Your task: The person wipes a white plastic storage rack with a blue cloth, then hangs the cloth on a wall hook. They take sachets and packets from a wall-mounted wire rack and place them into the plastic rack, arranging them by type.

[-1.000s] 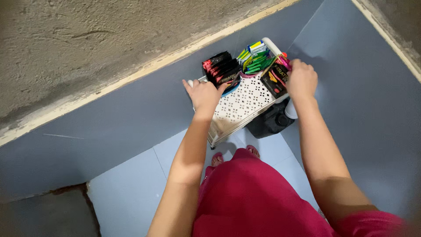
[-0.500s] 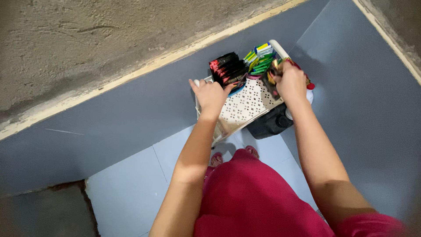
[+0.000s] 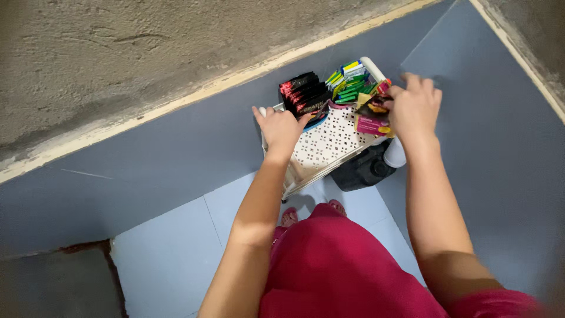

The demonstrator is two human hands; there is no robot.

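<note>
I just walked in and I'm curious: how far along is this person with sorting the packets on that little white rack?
Looks partly done. Black sachets and green-yellow sachets already stand in rows on the white perforated rack. In hand: the right hand grips pink and dark packets at the rack's edge, while the left hand rests on the rack. Left: those packets aren't yet in a row.

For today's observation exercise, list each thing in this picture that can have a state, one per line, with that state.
White perforated shelf: upright in the corner, top partly bare.
Black sachets: standing in a bunch at the back.
Green and yellow sachets: stacked at the rear.
Pink and black sachets: gripped, lifted at the shelf's edge.
Left hand: resting on the shelf, fingers by the black sachets.
Right hand: closed on the pink and black sachets.
</note>
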